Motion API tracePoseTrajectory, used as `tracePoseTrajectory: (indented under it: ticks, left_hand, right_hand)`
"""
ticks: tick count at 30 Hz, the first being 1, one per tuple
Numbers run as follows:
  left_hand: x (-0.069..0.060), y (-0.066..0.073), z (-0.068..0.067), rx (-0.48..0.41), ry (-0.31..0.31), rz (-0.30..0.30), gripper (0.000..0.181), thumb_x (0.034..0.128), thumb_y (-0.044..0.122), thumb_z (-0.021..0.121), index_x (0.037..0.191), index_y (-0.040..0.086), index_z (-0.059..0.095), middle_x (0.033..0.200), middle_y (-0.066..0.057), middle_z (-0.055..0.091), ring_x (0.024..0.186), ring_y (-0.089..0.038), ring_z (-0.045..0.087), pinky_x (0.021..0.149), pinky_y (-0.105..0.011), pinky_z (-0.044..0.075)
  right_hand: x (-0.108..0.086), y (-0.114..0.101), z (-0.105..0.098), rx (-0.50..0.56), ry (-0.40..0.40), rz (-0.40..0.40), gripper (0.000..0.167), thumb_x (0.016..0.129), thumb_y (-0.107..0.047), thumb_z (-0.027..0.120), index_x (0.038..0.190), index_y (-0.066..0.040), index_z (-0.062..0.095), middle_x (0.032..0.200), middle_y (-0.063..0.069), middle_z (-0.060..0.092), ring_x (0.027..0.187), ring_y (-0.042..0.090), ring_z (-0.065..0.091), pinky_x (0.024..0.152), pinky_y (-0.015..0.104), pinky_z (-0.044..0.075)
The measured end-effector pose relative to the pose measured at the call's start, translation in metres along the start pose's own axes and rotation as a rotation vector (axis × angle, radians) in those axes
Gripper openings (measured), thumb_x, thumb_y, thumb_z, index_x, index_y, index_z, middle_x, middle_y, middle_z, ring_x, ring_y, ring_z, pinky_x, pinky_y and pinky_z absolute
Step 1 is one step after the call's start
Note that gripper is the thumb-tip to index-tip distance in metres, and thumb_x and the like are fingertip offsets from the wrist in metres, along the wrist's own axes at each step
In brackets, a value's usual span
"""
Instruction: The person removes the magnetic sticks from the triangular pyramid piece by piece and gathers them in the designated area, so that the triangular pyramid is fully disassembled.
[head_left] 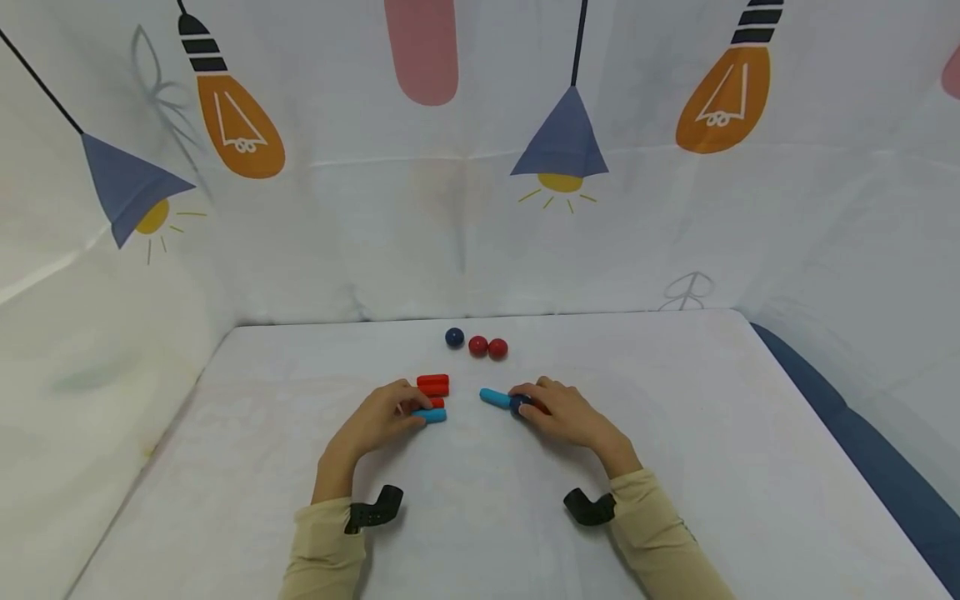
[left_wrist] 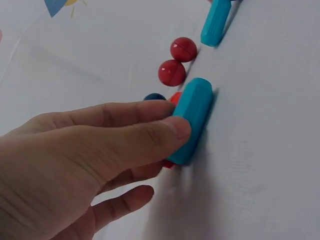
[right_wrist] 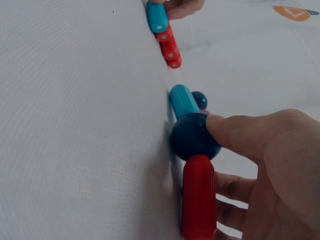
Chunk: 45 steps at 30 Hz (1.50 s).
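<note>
My left hand (head_left: 382, 417) pinches a light blue rod (left_wrist: 192, 117) between thumb and fingers. Red rods (head_left: 433, 390) lie side by side just beyond it, partly hidden by the fingers in the left wrist view. To the right, my right hand (head_left: 570, 414) grips a dark blue ball (right_wrist: 190, 136) with the thumb on its side. Joined to this ball are a second light blue rod (right_wrist: 183, 102), pointing toward the left hand, and a red rod (right_wrist: 199, 197) on the opposite side. The right fingers lie along that red rod, and some fingertips are hidden.
Behind the rods, near the table's back edge, sit another dark blue ball (head_left: 454, 337) and two red balls, the left one (head_left: 477, 346) and the right one (head_left: 498, 349). A white cloth covers the table (head_left: 675, 375). A printed curtain (head_left: 375, 217) hangs behind it.
</note>
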<state>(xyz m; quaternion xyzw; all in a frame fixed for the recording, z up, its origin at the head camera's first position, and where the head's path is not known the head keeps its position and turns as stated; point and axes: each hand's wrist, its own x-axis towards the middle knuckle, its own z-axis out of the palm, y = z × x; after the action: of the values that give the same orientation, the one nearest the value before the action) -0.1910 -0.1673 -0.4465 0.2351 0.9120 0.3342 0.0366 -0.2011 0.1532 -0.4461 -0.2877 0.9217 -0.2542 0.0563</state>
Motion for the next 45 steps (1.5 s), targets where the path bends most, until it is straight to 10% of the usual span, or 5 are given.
tracePoseTrajectory:
  ticks: [31, 37, 45]
  left_hand:
    - [0.006, -0.015, 0.008, -0.011, 0.131, 0.060, 0.032, 0.0785, 0.013, 0.076, 0.108, 0.012, 0.062, 0.089, -0.003, 0.055, 0.083, -0.014, 0.053, 0.077, -0.026, 0.050]
    - [0.014, 0.004, 0.013, -0.011, 0.192, 0.078, 0.039, 0.0802, 0.014, 0.075, 0.117, 0.012, 0.060, 0.088, -0.005, 0.053, 0.081, -0.016, 0.050, 0.073, -0.028, 0.049]
    - [0.029, 0.044, 0.053, 0.127, 0.167, 0.101, 0.039, 0.0861, 0.020, 0.069, 0.124, 0.017, 0.059, 0.117, -0.002, 0.058, 0.108, -0.017, 0.055, 0.093, -0.032, 0.050]
  right_hand:
    - [0.002, -0.003, -0.001, -0.003, -0.016, 0.006, 0.030, 0.096, -0.024, 0.052, 0.125, -0.018, 0.058, 0.096, 0.001, 0.057, 0.080, 0.011, 0.047, 0.074, 0.033, 0.038]
    - [0.002, -0.002, 0.000, -0.011, -0.023, 0.005, 0.030, 0.096, -0.025, 0.053, 0.125, -0.017, 0.058, 0.099, 0.003, 0.058, 0.082, 0.013, 0.048, 0.075, 0.034, 0.039]
    - [0.002, -0.001, 0.003, 0.033, -0.081, -0.054, 0.030, 0.096, -0.028, 0.053, 0.125, -0.021, 0.058, 0.091, -0.004, 0.054, 0.078, 0.009, 0.045, 0.070, 0.026, 0.036]
